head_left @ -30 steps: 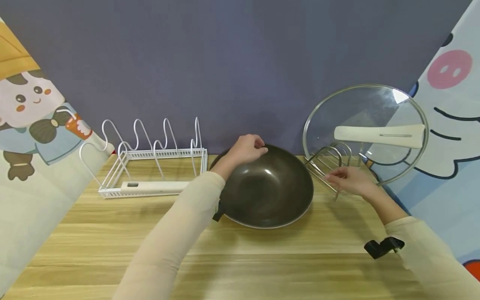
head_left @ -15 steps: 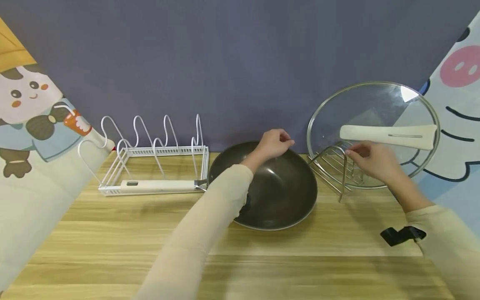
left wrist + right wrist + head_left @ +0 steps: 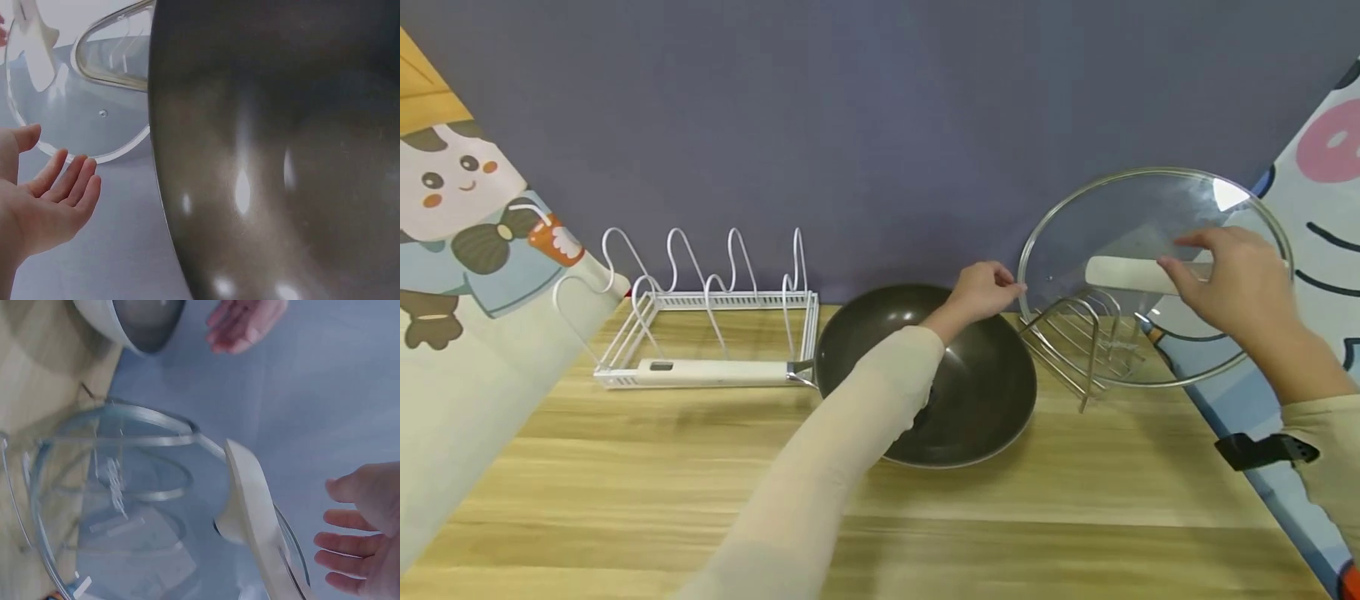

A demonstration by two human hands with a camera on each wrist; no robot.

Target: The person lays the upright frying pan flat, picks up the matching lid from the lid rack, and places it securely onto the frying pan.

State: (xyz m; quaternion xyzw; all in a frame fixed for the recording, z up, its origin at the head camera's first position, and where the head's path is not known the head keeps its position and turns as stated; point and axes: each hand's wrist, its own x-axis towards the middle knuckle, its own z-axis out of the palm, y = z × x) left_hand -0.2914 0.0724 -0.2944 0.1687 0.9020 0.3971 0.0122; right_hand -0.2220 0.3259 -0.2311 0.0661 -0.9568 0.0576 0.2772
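Observation:
A glass lid (image 3: 1138, 212) with a metal rim and a long cream handle (image 3: 1123, 273) stands tilted in a small metal wire rack (image 3: 1086, 333). My right hand (image 3: 1240, 279) hovers in front of the handle, thumb and fingers spread; the right wrist view shows a gap between that hand (image 3: 369, 534) and the handle (image 3: 253, 500). Above the dark wok (image 3: 880, 358) reaches my left hand (image 3: 981, 292), its fingertips by the lid's left rim. The left wrist view has this hand (image 3: 50, 203) with loosely bent fingers, holding nothing; contact with the rim I cannot tell.
A white wire rack (image 3: 730, 302) stands at the left, with the wok's cream handle (image 3: 715, 372) along its front edge. Behind the wooden table (image 3: 647, 492) rises a grey-blue backdrop (image 3: 865, 150). Cartoon-printed cloths flank both sides.
My left hand has moved right across the wok to the lid's rim. My right hand has risen from the metal rack's front and gone right, to the lid's handle, its fingers spreading.

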